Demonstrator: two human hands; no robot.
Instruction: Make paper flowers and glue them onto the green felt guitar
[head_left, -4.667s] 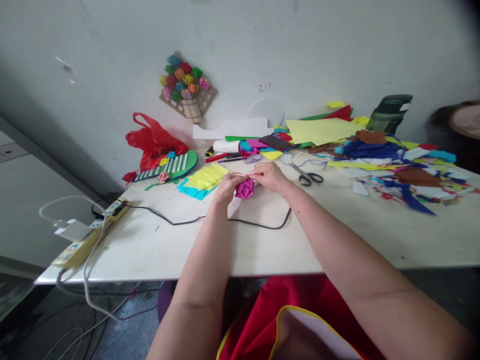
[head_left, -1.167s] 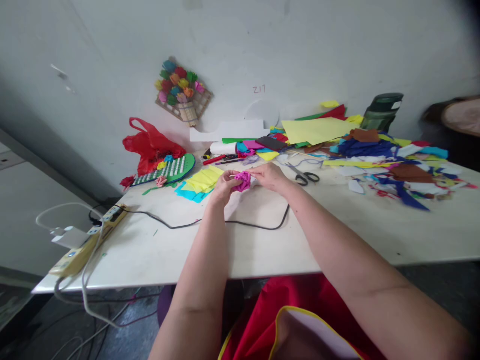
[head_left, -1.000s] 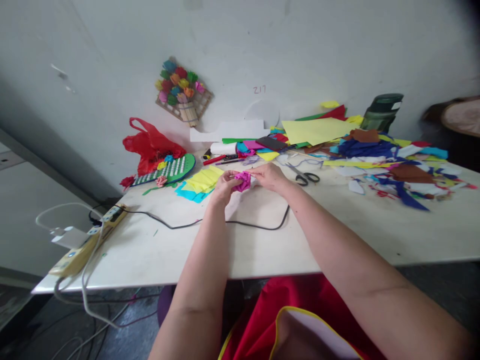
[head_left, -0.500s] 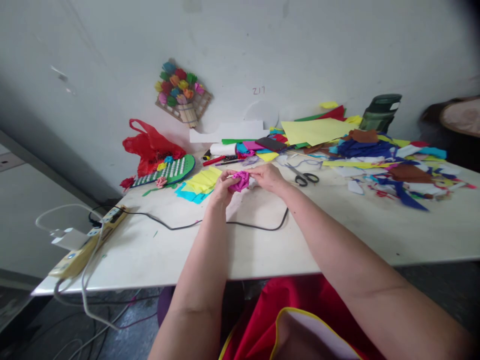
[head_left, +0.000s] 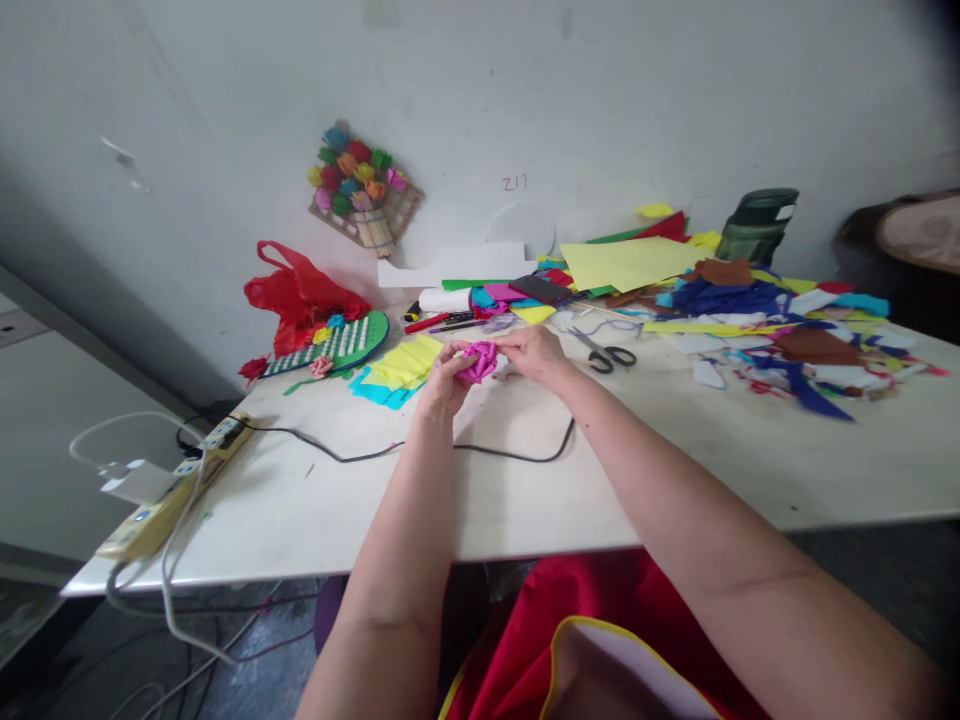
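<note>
A magenta crepe-paper flower (head_left: 480, 362), crumpled into ruffled petals, is held above the white table between both hands. My left hand (head_left: 445, 380) is closed around its left side, thumb on the petals. My right hand (head_left: 534, 352) pinches its right upper edge with the fingertips; the exact spot between the fingers is too small to make out. Just left of my left hand lie yellow paper sheets (head_left: 407, 362) over blue paper sheets (head_left: 384, 390). Scissors (head_left: 611, 357) with black handles rest to the right of my right hand.
A black cable (head_left: 360, 457) crosses the table below my hands. Paper scraps (head_left: 817, 350) are heaped at the right, before a green bottle (head_left: 756, 228). At the left are a red plastic bag (head_left: 289, 295), a green flower-decorated board (head_left: 375, 335) and a power strip (head_left: 142, 525).
Both hands keep hold of the magenta flower in nearly the same place. The whole view has shifted very slightly; nothing else visibly moved.
</note>
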